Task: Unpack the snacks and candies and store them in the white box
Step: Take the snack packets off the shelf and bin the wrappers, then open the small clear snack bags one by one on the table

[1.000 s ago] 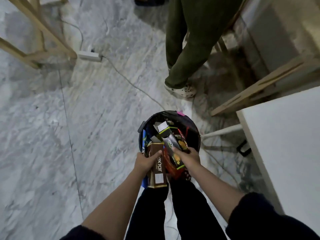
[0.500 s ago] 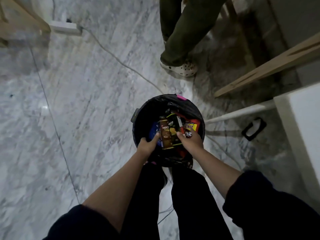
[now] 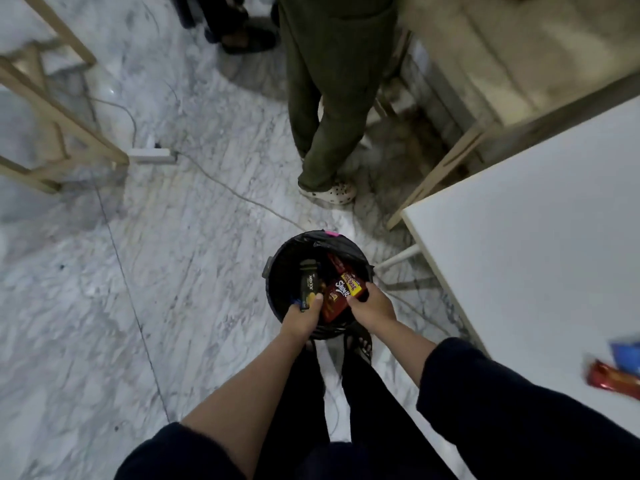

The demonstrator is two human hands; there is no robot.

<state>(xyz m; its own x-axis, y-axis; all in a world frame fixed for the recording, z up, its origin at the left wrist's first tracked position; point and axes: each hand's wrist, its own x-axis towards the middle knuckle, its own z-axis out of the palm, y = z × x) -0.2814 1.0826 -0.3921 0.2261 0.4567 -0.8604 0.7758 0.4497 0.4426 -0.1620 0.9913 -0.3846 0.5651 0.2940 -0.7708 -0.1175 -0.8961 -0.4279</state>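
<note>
My left hand point(image 3: 302, 317) pinches a dark green snack box point(image 3: 308, 287) over the black bin point(image 3: 277, 271). My right hand point(image 3: 372, 306) grips a yellow snack box point(image 3: 352, 285) and a dark red one point(image 3: 335, 299). To the right of my right hand, two wrapped snacks point(image 3: 614, 375) lie on the white worktop point(image 3: 519, 254).

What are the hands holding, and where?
Left hand holds the Nextar box by its near end. Right hand holds the yellow box by its near end.
</note>
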